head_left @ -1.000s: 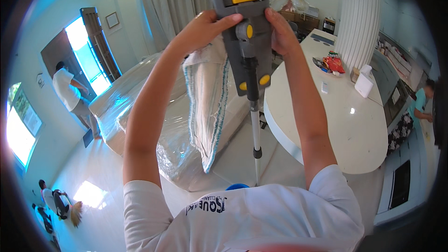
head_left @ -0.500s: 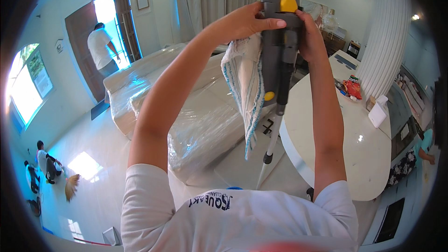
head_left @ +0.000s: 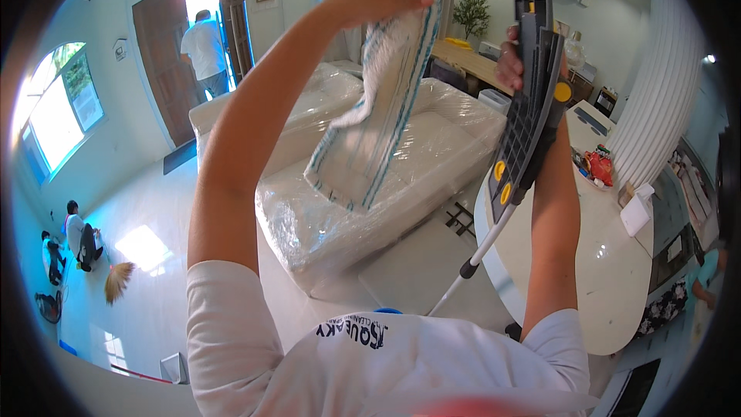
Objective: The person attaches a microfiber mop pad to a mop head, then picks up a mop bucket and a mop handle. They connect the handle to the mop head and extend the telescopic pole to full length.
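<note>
My left hand (head_left: 390, 1) is raised high, its fingers closed on the upper end of a white mop pad (head_left: 370, 120) with blue-striped edges. The pad dangles loose, apart from the mop head, and is a little blurred. In my right hand (head_left: 509, 63) is a flat mop head (head_left: 526, 120), dark grey with yellow round buttons and a ribbed grid face. The fingers wrap round it from behind, partly hidden. Its pole (head_left: 488, 245) slants down toward my chest.
Plastic-wrapped sofas (head_left: 309, 224) stand ahead. On the right, a rounded white counter (head_left: 587, 278) carries a red snack bag (head_left: 599, 164) beside a fluted column (head_left: 664, 69). One person (head_left: 204, 50) is at the open door; another crouches (head_left: 81, 235) near a broom (head_left: 118, 282) at left.
The pad has come away from the mop head and moved left with my left hand. My right hand has shifted right, tilting the mop head so its grid face shows.
</note>
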A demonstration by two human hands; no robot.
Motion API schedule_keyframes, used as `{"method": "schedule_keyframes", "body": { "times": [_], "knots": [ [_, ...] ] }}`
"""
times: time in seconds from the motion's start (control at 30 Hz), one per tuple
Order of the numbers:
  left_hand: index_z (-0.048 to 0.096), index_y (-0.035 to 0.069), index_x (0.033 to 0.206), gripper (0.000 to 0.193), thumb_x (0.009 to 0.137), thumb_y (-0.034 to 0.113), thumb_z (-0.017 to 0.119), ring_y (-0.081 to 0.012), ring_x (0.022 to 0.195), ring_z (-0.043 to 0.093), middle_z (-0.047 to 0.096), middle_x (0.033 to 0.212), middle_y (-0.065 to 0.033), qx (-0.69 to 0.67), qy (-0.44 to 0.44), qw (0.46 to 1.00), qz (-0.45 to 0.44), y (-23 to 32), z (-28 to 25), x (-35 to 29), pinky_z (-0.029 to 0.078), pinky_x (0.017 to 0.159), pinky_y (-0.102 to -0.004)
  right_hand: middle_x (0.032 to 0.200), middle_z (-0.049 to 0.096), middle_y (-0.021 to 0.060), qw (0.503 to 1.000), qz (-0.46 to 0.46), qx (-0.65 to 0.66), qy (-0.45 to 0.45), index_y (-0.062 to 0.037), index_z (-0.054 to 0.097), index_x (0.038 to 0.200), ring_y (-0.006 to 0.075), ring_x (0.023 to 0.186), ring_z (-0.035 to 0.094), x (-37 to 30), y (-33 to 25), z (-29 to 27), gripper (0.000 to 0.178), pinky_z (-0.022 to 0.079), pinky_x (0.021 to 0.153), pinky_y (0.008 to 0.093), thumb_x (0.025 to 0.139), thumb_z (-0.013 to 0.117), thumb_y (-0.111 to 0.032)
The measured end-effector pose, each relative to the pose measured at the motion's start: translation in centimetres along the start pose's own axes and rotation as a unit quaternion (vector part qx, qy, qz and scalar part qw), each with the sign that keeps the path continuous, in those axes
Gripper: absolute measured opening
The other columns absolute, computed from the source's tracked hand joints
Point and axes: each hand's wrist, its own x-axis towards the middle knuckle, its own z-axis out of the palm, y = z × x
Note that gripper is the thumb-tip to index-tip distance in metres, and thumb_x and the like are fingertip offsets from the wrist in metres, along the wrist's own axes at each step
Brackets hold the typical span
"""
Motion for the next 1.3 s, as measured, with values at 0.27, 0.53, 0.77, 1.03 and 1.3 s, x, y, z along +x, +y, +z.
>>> {"method": "schedule_keyframes", "body": {
  "times": [0.27, 0.53, 0.77, 1.03, 1.3],
  "knots": [
    [0.053, 0.003, 0.112, 0.049, 0.083, 0.041, 0.052, -0.0221, 0.095, 0.052, 0.057, 0.105, -0.0135, 0.138, 0.042, 0.972, 0.184, 10.5, -9.9, 3.9, 0.039, 0.085, -0.0317, 0.068, 0.054, 0.0078, 0.955, 0.112, 0.192, -0.198, -0.0047, 0.045, 0.096, 0.0204, 0.057, 0.059, 5.3, 4.1, 6.1, 0.050, 0.039, 0.053, 0.0301, 0.067, 0.071, -0.035],
    [0.056, 0.001, 0.098, 0.044, 0.082, 0.042, 0.054, -0.0124, 0.076, 0.053, 0.057, 0.083, -0.0055, -0.021, 0.041, 0.962, 0.270, 18.4, -11.8, -0.1, 0.043, 0.068, -0.0239, 0.064, 0.051, 0.0054, 0.951, 0.086, 0.189, -0.230, -0.0071, 0.045, 0.091, 0.0178, 0.050, 0.055, 5.4, 4.9, 7.8, 0.048, 0.036, 0.050, 0.0281, 0.069, 0.067, -0.043],
    [0.057, 0.003, 0.097, 0.045, 0.079, 0.044, 0.057, -0.0140, 0.072, 0.053, 0.058, 0.078, -0.0059, -0.002, -0.017, 0.940, 0.342, 22.2, -10.5, 0.2, 0.043, 0.067, -0.0250, 0.065, 0.050, 0.0069, 0.933, 0.059, 0.240, -0.260, -0.0070, 0.042, 0.091, 0.0181, 0.048, 0.051, 5.3, 5.4, 9.1, 0.046, 0.034, 0.048, 0.0284, 0.071, 0.063, -0.043],
    [0.049, 0.003, 0.106, 0.055, 0.074, 0.047, 0.061, -0.0192, 0.081, 0.055, 0.058, 0.089, -0.0097, 0.140, -0.142, 0.890, 0.409, 25.0, -7.5, -4.1, 0.043, 0.073, -0.0304, 0.064, 0.049, 0.0050, 0.956, 0.034, 0.155, -0.246, -0.0083, 0.042, 0.091, 0.0181, 0.049, 0.054, 4.4, 3.3, 7.5, 0.041, 0.034, 0.049, 0.0285, 0.075, 0.062, -0.040],
    [0.044, 0.002, 0.105, 0.053, 0.072, 0.038, 0.066, -0.0275, 0.084, 0.056, 0.058, 0.089, -0.0168, 0.166, 0.086, 0.914, 0.360, 21.3, -4.2, -4.3, 0.044, 0.071, -0.0346, 0.076, 0.057, 0.0157, 0.980, 0.007, 0.134, -0.145, 0.0023, 0.044, 0.104, 0.0244, 0.065, 0.060, 3.5, 3.3, 9.8, 0.055, 0.045, 0.062, 0.0322, 0.073, 0.064, -0.038]
  ]
}}
